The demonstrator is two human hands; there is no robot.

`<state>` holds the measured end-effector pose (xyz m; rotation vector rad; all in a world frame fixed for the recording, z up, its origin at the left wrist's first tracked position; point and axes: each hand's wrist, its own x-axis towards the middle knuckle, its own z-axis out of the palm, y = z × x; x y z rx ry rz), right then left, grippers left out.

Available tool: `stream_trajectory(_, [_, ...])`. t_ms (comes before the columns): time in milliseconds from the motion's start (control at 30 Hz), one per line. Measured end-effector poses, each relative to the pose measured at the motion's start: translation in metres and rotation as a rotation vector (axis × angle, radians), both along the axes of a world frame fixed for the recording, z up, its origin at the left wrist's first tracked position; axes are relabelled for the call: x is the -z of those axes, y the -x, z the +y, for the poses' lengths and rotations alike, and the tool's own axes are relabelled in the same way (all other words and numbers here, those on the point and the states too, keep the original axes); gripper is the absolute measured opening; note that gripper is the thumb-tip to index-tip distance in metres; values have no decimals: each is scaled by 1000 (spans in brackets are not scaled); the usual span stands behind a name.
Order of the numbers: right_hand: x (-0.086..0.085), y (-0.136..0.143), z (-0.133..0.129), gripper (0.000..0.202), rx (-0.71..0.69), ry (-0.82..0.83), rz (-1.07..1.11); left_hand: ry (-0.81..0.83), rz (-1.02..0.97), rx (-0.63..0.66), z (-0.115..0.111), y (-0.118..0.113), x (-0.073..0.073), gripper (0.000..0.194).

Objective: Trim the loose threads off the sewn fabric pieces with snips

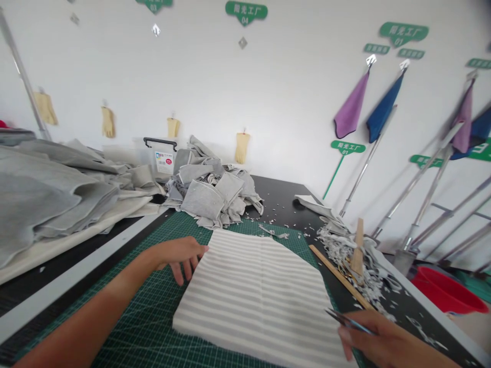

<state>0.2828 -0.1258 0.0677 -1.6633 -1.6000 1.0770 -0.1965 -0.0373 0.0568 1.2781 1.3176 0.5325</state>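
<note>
A grey-and-white striped cloth lies flat on a green cutting mat. At the cloth's far left edge is my left hand. Its thumb and index finger seem pinched on that edge, while the other fingers hang loosely apart. Over the cloth's near right edge, my right hand is closed around small thread snips. Their dark pointed blades aim left over the striped fabric, and part of the handle is hidden in my fingers.
Grey cloth pieces are heaped behind the mat, and larger grey sheets lie at left. A wooden ruler and shredded scraps lie at right. A red basin stands beyond the table's edge, near leaning poles.
</note>
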Motion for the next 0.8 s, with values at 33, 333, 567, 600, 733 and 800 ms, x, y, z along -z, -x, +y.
stream_trajectory(33, [-11, 13, 10, 47, -95, 94, 0, -15, 2, -25, 11, -4, 3, 49])
stream_trajectory(333, [-58, 129, 82, 44, -575, 66, 93, -608, 269, -177, 94, -42, 51, 26])
stream_trajectory(567, [-1, 213, 148, 23, -311, -475, 35, -721, 67, -180, 81, -47, 65, 43])
stream_trajectory(600, [11, 220, 156, 23, -257, -512, 32, -720, 32, -174, 80, -48, 66, 44])
stream_trajectory(733, [54, 234, 175, 24, -211, -588, 54, -770, 30, -153, 78, -52, 71, 45])
stream_trajectory(800, [64, 233, 177, 25, -221, -585, 38, -804, 53, -148, 79, -54, 73, 44])
